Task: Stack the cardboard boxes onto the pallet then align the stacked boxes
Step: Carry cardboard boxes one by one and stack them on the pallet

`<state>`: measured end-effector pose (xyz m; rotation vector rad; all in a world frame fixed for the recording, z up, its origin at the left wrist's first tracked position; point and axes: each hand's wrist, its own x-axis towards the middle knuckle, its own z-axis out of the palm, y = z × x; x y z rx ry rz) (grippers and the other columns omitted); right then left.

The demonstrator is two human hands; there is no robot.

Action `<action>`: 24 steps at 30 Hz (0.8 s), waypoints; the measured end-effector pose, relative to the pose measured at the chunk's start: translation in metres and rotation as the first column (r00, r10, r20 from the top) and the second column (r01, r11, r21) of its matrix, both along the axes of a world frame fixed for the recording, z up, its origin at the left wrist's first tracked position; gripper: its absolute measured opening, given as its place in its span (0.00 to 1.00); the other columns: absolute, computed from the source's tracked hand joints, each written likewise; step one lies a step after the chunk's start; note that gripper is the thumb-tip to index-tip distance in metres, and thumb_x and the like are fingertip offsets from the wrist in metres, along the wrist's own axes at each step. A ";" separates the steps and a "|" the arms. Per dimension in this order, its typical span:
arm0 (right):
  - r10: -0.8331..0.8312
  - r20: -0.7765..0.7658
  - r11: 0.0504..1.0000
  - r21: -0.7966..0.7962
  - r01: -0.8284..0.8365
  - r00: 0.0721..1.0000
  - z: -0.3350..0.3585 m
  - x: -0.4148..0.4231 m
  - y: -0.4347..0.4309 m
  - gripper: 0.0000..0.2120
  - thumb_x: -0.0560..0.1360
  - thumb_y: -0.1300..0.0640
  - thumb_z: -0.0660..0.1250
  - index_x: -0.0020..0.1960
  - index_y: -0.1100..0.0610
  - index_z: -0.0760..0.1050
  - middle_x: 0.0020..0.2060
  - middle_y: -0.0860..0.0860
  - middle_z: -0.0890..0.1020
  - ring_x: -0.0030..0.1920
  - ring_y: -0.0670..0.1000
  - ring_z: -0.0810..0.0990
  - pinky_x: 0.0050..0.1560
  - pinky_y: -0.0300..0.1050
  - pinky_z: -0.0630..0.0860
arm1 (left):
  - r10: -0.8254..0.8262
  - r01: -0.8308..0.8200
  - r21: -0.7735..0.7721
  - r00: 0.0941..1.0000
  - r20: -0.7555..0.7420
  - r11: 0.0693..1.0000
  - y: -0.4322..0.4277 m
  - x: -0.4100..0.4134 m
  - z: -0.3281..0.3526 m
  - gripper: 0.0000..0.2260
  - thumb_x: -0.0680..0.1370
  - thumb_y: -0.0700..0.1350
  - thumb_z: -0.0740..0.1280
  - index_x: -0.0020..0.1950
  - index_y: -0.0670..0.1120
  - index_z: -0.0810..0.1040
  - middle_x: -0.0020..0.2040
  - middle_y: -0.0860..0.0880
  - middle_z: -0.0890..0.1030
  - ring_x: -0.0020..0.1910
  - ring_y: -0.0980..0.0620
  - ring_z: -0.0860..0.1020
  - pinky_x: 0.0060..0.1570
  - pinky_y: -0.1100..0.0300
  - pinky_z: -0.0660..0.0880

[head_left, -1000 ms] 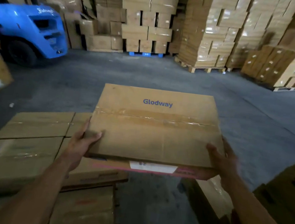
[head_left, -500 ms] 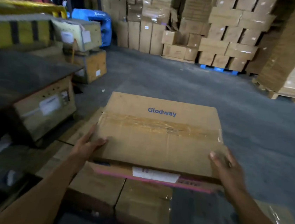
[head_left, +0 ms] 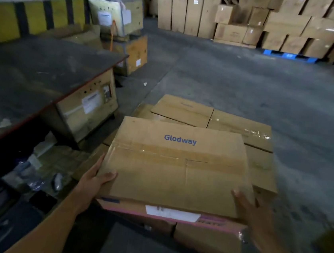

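I carry a flat cardboard box (head_left: 176,167) printed "Glodway", with tape across its top and a white label on its near side. My left hand (head_left: 93,180) grips its near left corner, thumb on top. My right hand (head_left: 248,206) grips the near right corner the same way. The box hangs just above a low layer of stacked cardboard boxes (head_left: 239,126) on the floor. The pallet under them is hidden.
A dark table top (head_left: 31,81) with a wooden crate (head_left: 87,109) under it stands on the left. Clutter lies on the floor below it. Tall box stacks (head_left: 277,28) line the back wall, one on a blue pallet (head_left: 288,55). Grey concrete floor (head_left: 250,83) stretches ahead and right.
My view has swung left, from the blue forklift and a nearer box pile to the low stack beside the table. The box stays in both hands and now hangs over that stack.
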<state>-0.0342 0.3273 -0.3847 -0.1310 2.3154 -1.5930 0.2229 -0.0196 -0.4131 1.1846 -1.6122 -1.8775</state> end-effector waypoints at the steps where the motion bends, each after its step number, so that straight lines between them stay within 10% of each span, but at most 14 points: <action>1: -0.050 0.024 0.998 0.027 0.050 0.998 -0.016 0.009 -0.017 0.23 0.69 0.43 0.75 0.61 0.50 0.80 0.51 0.48 0.85 0.56 0.55 0.82 0.57 0.51 0.76 | -0.022 0.022 0.023 1.000 0.010 0.999 -0.023 0.002 -0.010 0.45 0.58 0.57 0.83 0.71 0.69 0.68 0.66 0.50 0.77 0.60 0.41 0.78 0.59 0.38 0.76; 6: -0.170 0.085 0.984 0.076 0.164 0.982 -0.080 0.056 -0.090 0.24 0.72 0.39 0.74 0.63 0.50 0.79 0.48 0.45 0.85 0.48 0.51 0.83 0.53 0.49 0.78 | -0.115 0.107 0.077 0.988 0.102 0.991 -0.120 0.009 -0.054 0.38 0.59 0.55 0.83 0.67 0.66 0.74 0.64 0.49 0.80 0.60 0.43 0.79 0.63 0.39 0.74; 9: -0.225 0.154 0.974 0.061 0.218 0.962 -0.099 0.085 -0.123 0.13 0.75 0.52 0.74 0.58 0.50 0.79 0.46 0.44 0.85 0.46 0.45 0.84 0.43 0.41 0.79 | -0.152 0.127 0.175 0.979 0.138 0.976 -0.158 0.012 -0.083 0.32 0.56 0.53 0.84 0.58 0.63 0.80 0.59 0.51 0.84 0.59 0.45 0.81 0.64 0.42 0.74; 13: -0.264 0.163 0.963 0.103 0.250 0.951 -0.133 0.093 -0.152 0.14 0.76 0.58 0.74 0.58 0.47 0.77 0.45 0.46 0.82 0.47 0.51 0.81 0.50 0.43 0.73 | -0.198 0.150 0.239 0.961 0.193 0.959 -0.196 0.015 -0.135 0.47 0.50 0.59 0.85 0.68 0.56 0.77 0.61 0.49 0.83 0.60 0.44 0.81 0.63 0.42 0.75; 16: -0.284 0.190 0.954 0.160 0.255 0.940 -0.170 0.083 -0.169 0.08 0.73 0.55 0.76 0.49 0.46 0.80 0.40 0.36 0.85 0.47 0.43 0.82 0.52 0.38 0.76 | -0.191 0.129 0.281 0.959 0.207 0.951 -0.221 0.011 -0.177 0.42 0.56 0.57 0.85 0.69 0.61 0.76 0.65 0.51 0.80 0.63 0.46 0.79 0.65 0.43 0.73; 24: -0.227 0.151 0.964 0.179 0.199 0.962 -0.236 0.045 -0.225 0.14 0.79 0.53 0.70 0.63 0.48 0.74 0.42 0.40 0.79 0.42 0.38 0.76 0.35 0.30 0.70 | -0.261 0.225 0.224 0.954 0.149 0.948 -0.262 -0.037 -0.229 0.30 0.73 0.43 0.73 0.72 0.61 0.71 0.63 0.53 0.81 0.63 0.47 0.78 0.65 0.41 0.72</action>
